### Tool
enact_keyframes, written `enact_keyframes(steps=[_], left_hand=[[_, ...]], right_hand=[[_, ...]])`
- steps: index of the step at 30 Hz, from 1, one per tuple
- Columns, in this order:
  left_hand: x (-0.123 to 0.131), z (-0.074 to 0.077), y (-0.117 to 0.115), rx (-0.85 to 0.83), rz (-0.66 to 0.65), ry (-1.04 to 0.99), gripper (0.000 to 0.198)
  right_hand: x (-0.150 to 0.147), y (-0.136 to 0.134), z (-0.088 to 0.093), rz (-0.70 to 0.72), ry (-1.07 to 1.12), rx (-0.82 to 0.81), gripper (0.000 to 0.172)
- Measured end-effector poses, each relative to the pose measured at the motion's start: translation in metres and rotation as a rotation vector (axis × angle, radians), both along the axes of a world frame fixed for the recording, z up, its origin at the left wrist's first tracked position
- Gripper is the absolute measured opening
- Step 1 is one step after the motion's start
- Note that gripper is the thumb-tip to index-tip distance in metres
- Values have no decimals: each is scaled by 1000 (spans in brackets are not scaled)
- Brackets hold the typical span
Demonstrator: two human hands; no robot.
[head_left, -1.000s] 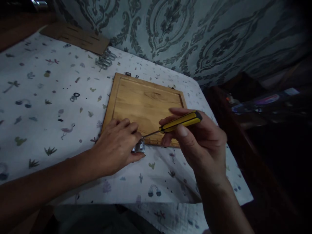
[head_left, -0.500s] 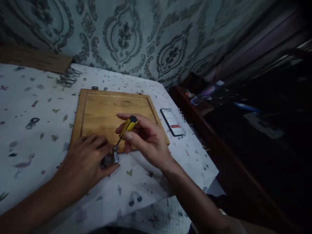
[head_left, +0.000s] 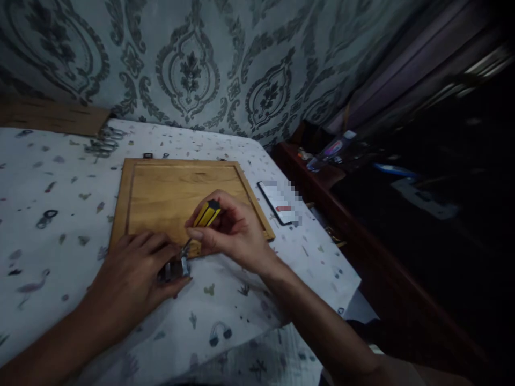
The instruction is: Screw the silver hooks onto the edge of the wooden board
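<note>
My right hand [head_left: 237, 233] is closed around the yellow and black handle of a screwdriver [head_left: 207, 214]. The screwdriver's shaft slants down to the left, and its tip meets a small shiny metal piece [head_left: 184, 266]. That piece is pinched between the thumb and fingers of my left hand [head_left: 134, 273]; its exact kind is unclear. Both hands are at the near edge of a wooden board [head_left: 173, 198] with a groove near its rim. The left fingers cover the board's near left corner.
A phone [head_left: 277, 202] with a lit screen lies right of the board. Several metal parts [head_left: 105, 142] sit by a flat brown cardboard piece [head_left: 56, 117] at the back left. A patterned cloth [head_left: 225, 300] covers the table. A bottle [head_left: 332, 150] lies beyond its right side.
The view has tilted and shifted slightly. My right fingers have curled in closer around the screwdriver handle, which has turned. My left hand still holds the metal piece.
</note>
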State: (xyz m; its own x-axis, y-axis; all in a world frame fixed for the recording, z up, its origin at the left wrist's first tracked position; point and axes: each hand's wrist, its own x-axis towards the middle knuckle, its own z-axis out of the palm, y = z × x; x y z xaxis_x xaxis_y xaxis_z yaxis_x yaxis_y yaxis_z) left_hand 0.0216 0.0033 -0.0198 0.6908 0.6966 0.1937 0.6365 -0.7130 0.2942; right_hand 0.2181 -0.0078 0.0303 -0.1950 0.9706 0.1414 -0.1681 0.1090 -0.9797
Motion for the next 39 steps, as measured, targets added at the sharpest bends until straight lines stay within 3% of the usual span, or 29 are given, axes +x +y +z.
enact_keyframes(steps=[4,6,11,18,22,28,34,39], left_hand=[[4,14,-2,-65,29,60,28],[5,16,-2,-63,32,63,29],[4,14,-3,-17,19,29,31],[3,16,-2,-22,-13,6,30],[2,15,-2,-20,-13,4,30],[2,12,-2,0,-10,11,31],[2,14,-1,-28,-11,1,30],[2,15,-1,-24,-6,-4,30]], right_hand=[[8,2,2,79,-79,83,30],[9,3,2,67,-95,84,21],[5,3,4,-7,-91,68,25],[12,5,4,94,-89,136,23],[11,5,4,56,-112,115,15],[4,7,1,25,-52,95,29],[6,9,1,84,-61,171,23],[2,9,-1,4,-54,151,26]])
